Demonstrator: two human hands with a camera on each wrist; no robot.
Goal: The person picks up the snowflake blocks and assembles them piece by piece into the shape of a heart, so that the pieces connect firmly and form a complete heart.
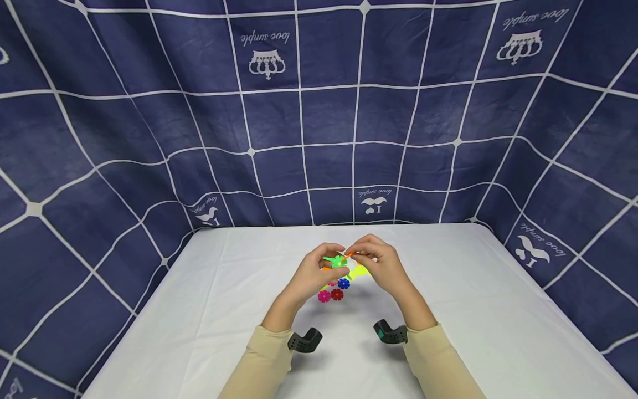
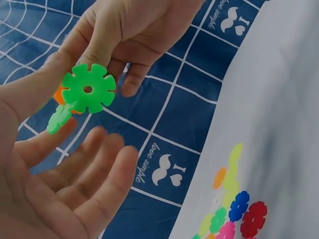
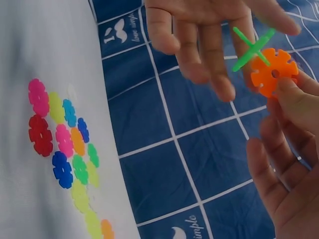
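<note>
In the right wrist view my right hand [image 3: 294,164] pinches an orange notched snowflake disc [image 3: 274,72] between thumb and forefinger. Two green snowflake discs [image 3: 253,50], crossed through each other, sit at its edge and seem joined to it. My left hand [image 1: 319,270] is around the green pieces, thumb and fingers apart. In the left wrist view one green disc [image 2: 88,88] faces the camera and partly hides the orange one. The other green disc [image 2: 61,117] is close to the left forefinger; whether they touch, I cannot tell. The left fingers [image 2: 99,204] are loosely extended.
Several snowflake discs lie on the white-covered table [image 1: 209,310] below the hands, including a red disc [image 3: 40,135], a blue disc [image 3: 62,170] and a pink disc [image 3: 38,97]. A dark blue checked curtain [image 1: 329,116] stands behind and at both sides.
</note>
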